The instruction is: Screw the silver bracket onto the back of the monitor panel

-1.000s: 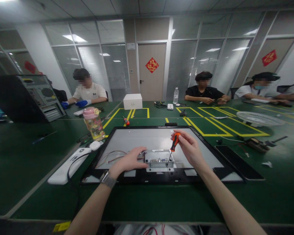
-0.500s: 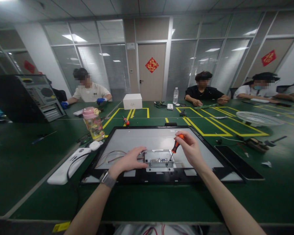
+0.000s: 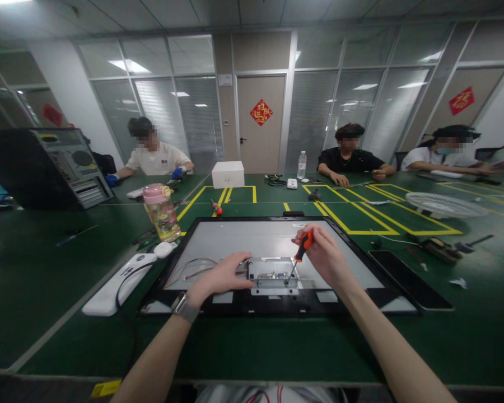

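While aslant, orange-black screwdriver (image 3: 304, 246) firm in right hand (image 3: 327, 256), left hand (image 3: 223, 273) snug around end of silvery box (image 3: 272, 268).

The left hand (image 3: 223, 274) and right hand (image 3: 325, 258) are bare; a squarish watch (image 3: 179, 303) on a grey band (image 3: 188, 311) circles one wrist (image 3: 196, 293). Red cords (image 3: 256, 396) hang over seemingly pale clothing (image 3: 231, 396).

Front open, flanks crowded.
I can pass over the table (image 3: 277, 347) between the forearms (image 3: 163, 341); the tilted screwdriver (image 3: 303, 248) blocks me above the panel (image 3: 252, 238), bottle (image 3: 163, 216) and white block (image 3: 105, 295) at left, dark slab (image 3: 409, 280) right.
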`<control>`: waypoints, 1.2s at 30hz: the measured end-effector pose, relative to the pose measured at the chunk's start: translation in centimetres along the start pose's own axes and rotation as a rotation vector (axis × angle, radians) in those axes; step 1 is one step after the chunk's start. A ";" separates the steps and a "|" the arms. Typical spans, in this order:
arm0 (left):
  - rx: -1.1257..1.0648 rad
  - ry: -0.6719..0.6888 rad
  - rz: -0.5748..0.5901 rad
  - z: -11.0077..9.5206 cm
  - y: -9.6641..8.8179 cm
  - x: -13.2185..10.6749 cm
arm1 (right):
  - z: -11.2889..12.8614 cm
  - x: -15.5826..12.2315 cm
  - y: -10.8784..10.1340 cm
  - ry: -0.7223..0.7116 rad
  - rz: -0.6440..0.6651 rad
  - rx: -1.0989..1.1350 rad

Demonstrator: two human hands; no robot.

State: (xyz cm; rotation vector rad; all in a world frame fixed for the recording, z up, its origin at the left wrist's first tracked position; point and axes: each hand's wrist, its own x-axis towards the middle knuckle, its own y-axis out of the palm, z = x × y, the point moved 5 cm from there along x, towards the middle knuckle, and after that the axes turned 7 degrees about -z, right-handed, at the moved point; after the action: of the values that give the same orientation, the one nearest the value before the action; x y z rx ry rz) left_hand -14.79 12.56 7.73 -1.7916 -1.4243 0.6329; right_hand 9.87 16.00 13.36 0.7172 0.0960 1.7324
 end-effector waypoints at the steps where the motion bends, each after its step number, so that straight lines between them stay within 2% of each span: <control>1: 0.003 -0.004 -0.001 -0.1 0.0 0.0 | -0.1 0.0 -0.1 -0.006 -0.012 -0.007; 5: 0.020 -0.012 0.004 -0.1 0.0 0.0 | -0.2 -0.1 -0.2 -0.022 -0.044 -0.021; 11: 0.006 0.001 -0.005 0.1 0.0 0.0 | -0.1 -0.2 0.3 0.044 0.006 0.007; 17: 0.004 -0.004 -0.004 -0.4 -0.2 -0.1 | 0.0 -0.1 0.1 -0.006 -0.002 -0.054; 24: 0.002 0.002 -0.014 -0.3 -0.1 0.0 | -0.2 -0.2 0.4 0.055 0.032 0.003; 30: 0.004 0.013 -0.012 0.1 0.0 0.1 | -0.1 -0.1 0.2 0.007 0.011 -0.024; 36: 0.006 0.009 -0.002 0.1 0.0 0.0 | -0.2 -0.1 0.2 0.024 0.040 -0.051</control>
State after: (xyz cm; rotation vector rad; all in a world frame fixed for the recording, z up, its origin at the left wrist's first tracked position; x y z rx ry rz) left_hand -14.90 12.61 7.69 -1.7859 -1.4170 0.6268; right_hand 9.57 15.92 13.25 0.6653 0.0544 1.7762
